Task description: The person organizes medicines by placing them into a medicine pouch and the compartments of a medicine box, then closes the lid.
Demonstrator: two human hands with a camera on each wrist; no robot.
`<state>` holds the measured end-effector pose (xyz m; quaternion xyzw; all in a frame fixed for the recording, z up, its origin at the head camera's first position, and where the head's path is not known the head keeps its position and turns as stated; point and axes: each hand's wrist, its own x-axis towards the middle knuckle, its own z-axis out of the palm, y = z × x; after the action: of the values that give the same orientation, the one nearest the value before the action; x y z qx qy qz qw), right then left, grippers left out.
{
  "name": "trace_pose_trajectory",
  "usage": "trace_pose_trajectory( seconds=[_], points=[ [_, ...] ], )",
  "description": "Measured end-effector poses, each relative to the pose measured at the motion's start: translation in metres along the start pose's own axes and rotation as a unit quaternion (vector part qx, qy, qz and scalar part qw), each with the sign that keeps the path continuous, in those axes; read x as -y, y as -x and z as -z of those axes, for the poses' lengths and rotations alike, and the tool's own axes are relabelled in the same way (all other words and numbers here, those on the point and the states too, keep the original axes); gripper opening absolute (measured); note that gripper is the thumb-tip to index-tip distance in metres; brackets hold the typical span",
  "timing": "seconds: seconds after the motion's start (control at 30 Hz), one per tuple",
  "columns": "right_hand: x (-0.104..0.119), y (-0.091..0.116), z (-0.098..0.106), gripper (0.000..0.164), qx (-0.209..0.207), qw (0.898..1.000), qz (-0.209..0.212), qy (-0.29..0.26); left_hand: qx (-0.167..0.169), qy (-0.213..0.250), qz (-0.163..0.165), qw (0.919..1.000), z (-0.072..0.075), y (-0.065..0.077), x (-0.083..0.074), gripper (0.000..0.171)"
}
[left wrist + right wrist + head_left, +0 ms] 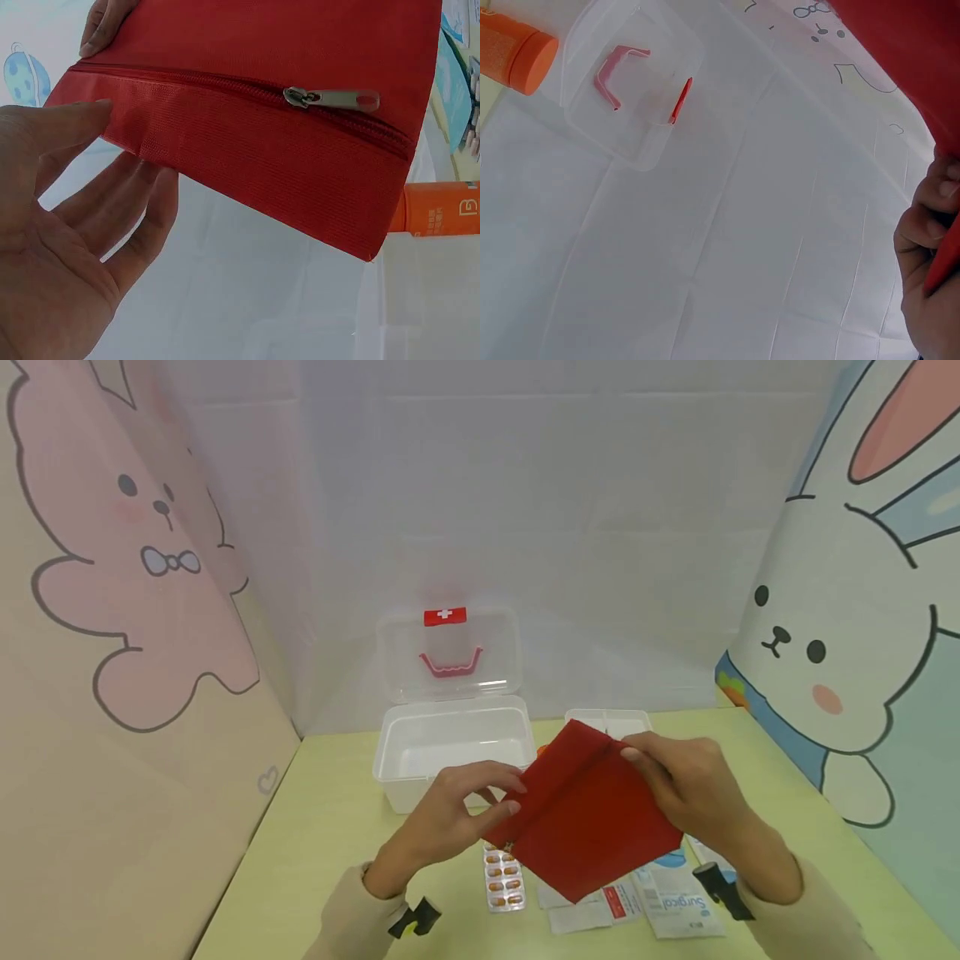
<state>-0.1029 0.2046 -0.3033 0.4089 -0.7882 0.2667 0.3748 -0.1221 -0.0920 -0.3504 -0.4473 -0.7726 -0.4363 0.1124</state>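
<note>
A red fabric zip pouch [592, 818] is held up over the table, tilted so one corner points down. My right hand [686, 785] grips its upper right edge, thumb on the near face; the right wrist view shows curled fingers [930, 217] round the red cloth. At the pouch's left edge, my left hand [465, 810] pinches the strip beside the zipper, with fingers [154, 210] partly hidden behind the cloth. The metal zipper pull [337, 99] lies at one end of the zipper, which looks closed.
Behind the hands stands a white first-aid box [453, 714], its clear lid [450, 643] raised. A white divided tray [622, 720] and an orange bottle [517, 52] are near it. Below the pouch lie a capsule blister pack [504, 881], white packets [581, 917] and a surgical packet [678, 902].
</note>
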Motion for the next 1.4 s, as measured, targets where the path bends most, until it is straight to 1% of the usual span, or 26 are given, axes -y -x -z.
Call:
trace_pose_trajectory(
  seconds=[0.1,0.27,0.5,0.63,0.77,0.83,0.93,1.03,1.13,1.2,1.3,1.33,1.4],
  points=[
    [0.000,0.000,-0.004,0.038,0.002,1.000,0.012,-0.011,0.030,0.025,0.007,0.9992,-0.003,0.002,0.000,0.016],
    [0.000,-0.001,-0.009,0.034,-0.001,0.999,0.033,-0.034,0.063,0.054,0.004,0.9965,-0.007,0.003,-0.001,0.014],
    [0.002,-0.002,-0.013,0.029,0.025,0.996,0.040,-0.074,0.069,0.070,0.016,0.9950,-0.009,0.002,-0.003,0.017],
    [0.004,-0.004,-0.014,0.025,0.036,0.995,0.036,-0.090,0.086,0.086,0.014,0.9925,-0.010,0.002,-0.005,0.018],
    [0.005,-0.006,-0.015,0.020,0.051,0.994,0.019,-0.091,0.093,0.075,0.019,0.9927,-0.011,0.003,-0.007,0.017],
    [0.005,-0.007,-0.015,0.020,0.057,0.995,0.009,-0.080,0.089,0.064,0.026,0.9936,-0.011,0.003,-0.007,0.017],
    [0.004,-0.009,-0.017,0.016,0.052,0.997,-0.005,-0.049,0.082,0.050,0.035,0.9948,-0.012,0.004,-0.007,0.017],
    [0.006,-0.011,-0.018,0.006,0.041,0.998,-0.033,-0.017,0.072,0.031,0.035,0.9963,-0.013,0.005,-0.006,0.017],
    [0.007,-0.014,-0.019,0.013,0.020,0.999,-0.047,-0.001,0.053,0.010,0.024,0.9983,-0.014,0.005,-0.006,0.018],
    [0.009,-0.015,-0.019,0.021,0.006,0.999,-0.051,0.006,0.035,-0.006,0.018,0.9992,-0.015,0.005,-0.006,0.018],
    [0.011,-0.018,-0.021,0.040,-0.028,0.999,-0.034,0.023,-0.003,-0.033,0.009,0.9994,-0.016,0.004,-0.008,0.019],
    [0.012,-0.019,-0.023,0.044,-0.039,0.998,-0.029,0.028,-0.016,-0.039,0.010,0.9990,-0.016,0.004,-0.008,0.019],
    [0.015,-0.021,-0.025,0.043,-0.057,0.998,-0.016,0.032,-0.041,-0.051,0.009,0.9978,-0.016,0.003,-0.009,0.020]
  ],
)
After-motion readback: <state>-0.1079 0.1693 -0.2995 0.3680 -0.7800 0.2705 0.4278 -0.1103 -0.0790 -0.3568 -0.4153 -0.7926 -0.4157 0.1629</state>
